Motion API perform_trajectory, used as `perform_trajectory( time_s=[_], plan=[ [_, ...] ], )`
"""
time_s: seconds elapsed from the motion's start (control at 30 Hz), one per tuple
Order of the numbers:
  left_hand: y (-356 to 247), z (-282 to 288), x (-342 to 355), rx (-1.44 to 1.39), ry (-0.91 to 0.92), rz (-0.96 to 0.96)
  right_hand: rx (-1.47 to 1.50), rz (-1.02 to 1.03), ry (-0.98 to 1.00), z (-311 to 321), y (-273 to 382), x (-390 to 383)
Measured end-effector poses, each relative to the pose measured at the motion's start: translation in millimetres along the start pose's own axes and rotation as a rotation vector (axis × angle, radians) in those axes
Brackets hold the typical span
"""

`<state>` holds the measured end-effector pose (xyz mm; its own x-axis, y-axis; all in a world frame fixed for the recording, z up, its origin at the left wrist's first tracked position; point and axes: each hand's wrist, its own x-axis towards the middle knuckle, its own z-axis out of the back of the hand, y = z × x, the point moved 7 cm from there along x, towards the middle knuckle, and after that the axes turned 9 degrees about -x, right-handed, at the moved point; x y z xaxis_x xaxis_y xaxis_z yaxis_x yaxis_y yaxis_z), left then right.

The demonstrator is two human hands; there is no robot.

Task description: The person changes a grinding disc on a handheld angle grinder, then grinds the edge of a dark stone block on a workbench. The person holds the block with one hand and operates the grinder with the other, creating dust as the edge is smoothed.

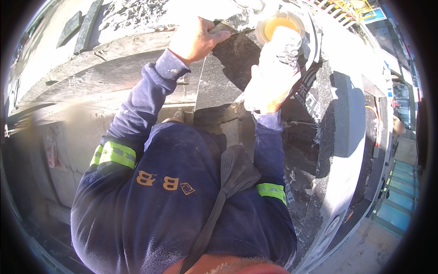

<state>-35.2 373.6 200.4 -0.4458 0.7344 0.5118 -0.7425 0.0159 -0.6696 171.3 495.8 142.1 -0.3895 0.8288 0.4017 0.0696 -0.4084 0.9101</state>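
Observation:
My right hand is wrapped round the body of a power tool that looks like an angle grinder, washed out by glare. At its far end is a round, yellowish disc inside a pale ring. To the left, my left hand grips the top edge of a dark sheet, thumb stretched toward the disc and fingertips partly hidden. The sheet hangs over the front of the ledge, shadowed by my arms. Both forearms are in dark blue sleeves with yellow-green bands.
A long wooden board edges the ledge at left. Grey rubble and two dark stone strips lie beyond it. At right runs a pale block wall with a black strip beside it. An orange hose lies farther right.

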Motion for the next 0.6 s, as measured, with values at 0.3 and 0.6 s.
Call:
perform_trajectory(
  time_s=[0.3,0.6],
  plan=[
    [-10,2,-1,0.024,-0.022,-0.141,-0.084,0.064,0.009,-9,29,-7],
    [-6,-2,-3,0.04,0.018,-0.176,-0.169,0.054,-0.009,-11,34,-9]
  ],
)
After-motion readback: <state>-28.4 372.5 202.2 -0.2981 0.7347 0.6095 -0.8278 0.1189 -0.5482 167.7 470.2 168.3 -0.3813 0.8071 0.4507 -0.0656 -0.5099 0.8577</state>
